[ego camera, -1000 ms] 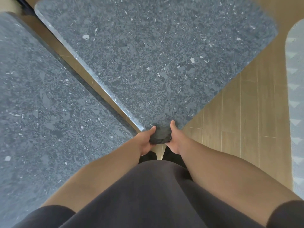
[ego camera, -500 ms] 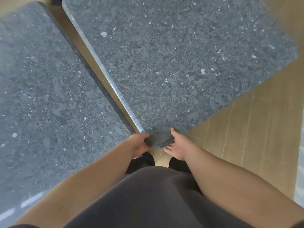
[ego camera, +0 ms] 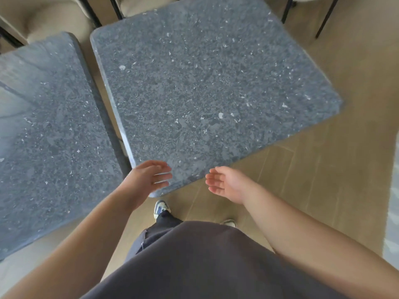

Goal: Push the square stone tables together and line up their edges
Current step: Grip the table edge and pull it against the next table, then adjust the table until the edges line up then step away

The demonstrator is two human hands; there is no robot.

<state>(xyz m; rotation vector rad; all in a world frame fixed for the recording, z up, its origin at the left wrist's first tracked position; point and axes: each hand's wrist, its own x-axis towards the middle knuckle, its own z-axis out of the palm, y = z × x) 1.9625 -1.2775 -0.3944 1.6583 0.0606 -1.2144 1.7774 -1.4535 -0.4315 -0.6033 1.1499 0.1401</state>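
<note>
- The left stone table (ego camera: 49,134) is seen at the left of the view, its top cut off by the left border; its right edge runs from the far rounded corner down and to the right toward the person.
- A narrow strip of floor is left between the two tables, so they are near but not touching; the strip is wider at the far end and is hidden by the left hand at the near end.
- The right stone table (ego camera: 207,87) is turned at an angle, one rounded corner pointing at the person, with no long axis since it is square.
- Open wooden floor (ego camera: 323,173) is seen to the right of and in front of this table.
- Chair legs (ego camera: 321,20) stand beyond the far edges.
- The left hand (ego camera: 144,180) is held over the near corner, fingers straight and spread, nothing gripped.
- The right hand (ego camera: 226,183) is held just off the near right edge, palm turned inward, fingers relaxed, holding nothing; the hands are apart.
</note>
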